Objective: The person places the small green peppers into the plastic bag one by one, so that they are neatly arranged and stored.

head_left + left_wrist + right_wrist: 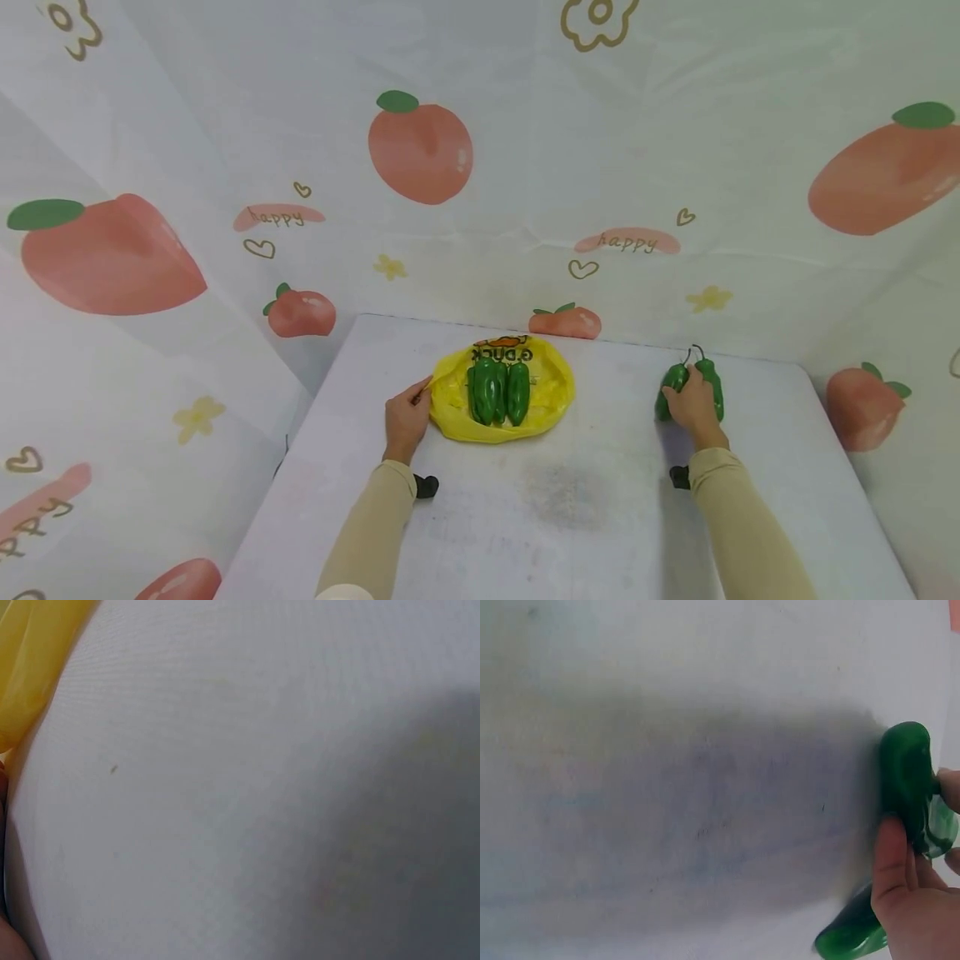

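My left hand [407, 419] pinches the left rim of a yellow plastic bag [555, 387], which lies spread open on the table; several green peppers [517, 396] sit side by side inside it. Only a yellow fold of the bag [30, 667] and a sliver of the hand show at the edge of the left wrist view. At the right, my right hand [695, 406] grips a green pepper [672, 383] between thumb and fingers. This pepper [906, 769] also shows in the right wrist view, with a second green pepper [851, 934] lying partly under the hand.
The white table [600, 517] meets a backdrop [480, 250] printed with peaches, hearts and flowers along its far edge. A greyish smudge [562, 492] marks the tabletop in front of the bag. Dark wrist-worn devices [426, 486] show beside both sleeves.
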### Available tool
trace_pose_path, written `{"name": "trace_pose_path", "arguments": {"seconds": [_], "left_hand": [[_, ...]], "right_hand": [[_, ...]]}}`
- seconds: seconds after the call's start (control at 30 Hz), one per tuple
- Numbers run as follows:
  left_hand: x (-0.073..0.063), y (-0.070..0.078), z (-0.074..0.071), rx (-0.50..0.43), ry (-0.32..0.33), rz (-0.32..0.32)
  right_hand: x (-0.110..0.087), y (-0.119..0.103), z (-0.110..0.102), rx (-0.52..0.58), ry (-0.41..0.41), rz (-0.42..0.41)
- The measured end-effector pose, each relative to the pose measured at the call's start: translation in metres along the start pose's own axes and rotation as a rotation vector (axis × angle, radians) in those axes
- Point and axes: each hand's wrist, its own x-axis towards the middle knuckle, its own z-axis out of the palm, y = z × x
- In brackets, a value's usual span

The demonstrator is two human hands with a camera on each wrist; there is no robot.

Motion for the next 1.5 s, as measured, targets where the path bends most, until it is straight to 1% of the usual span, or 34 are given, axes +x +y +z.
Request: {"name": "trace_pose_path", "arguments": {"seconds": [0.23,0.43,0.57,0.7,0.93,1.1,1.27,1.5], "left_hand": [[0.000,-0.001,0.000,-0.005,-0.016,-0.025],[0.001,-0.002,0.000,-0.005,-0.012,-0.019],[0.001,-0.002,-0.001,-0.001,-0.015,-0.027],[0.001,-0.002,-0.002,-0.001,-0.010,-0.029],[0.000,-0.002,-0.001,0.005,0.002,-0.006],[-0.001,0.000,-0.001,0.002,0.003,-0.015],[-0.002,0.000,-0.002,-0.007,-0.004,-0.024],[-0.001,-0.001,-0.001,-0.010,0.003,-0.004]], "right_hand": [[0.000,-0.003,0.001,-0.008,-0.033,0.002],[-0.001,-0.005,0.001,-0.035,-0.051,-0.007],[-0.003,-0.009,0.002,-0.042,-0.057,-0.013],[-0.004,-0.013,0.004,-0.031,-0.055,-0.031],[-0.008,-0.018,0.008,-0.049,-0.056,-0.063],[-0.012,-0.022,0.011,-0.035,-0.061,-0.083],[-0.016,-0.030,0.015,-0.023,-0.042,-0.117],[-0.022,-0.037,0.018,0.000,-0.017,-0.149]]}}
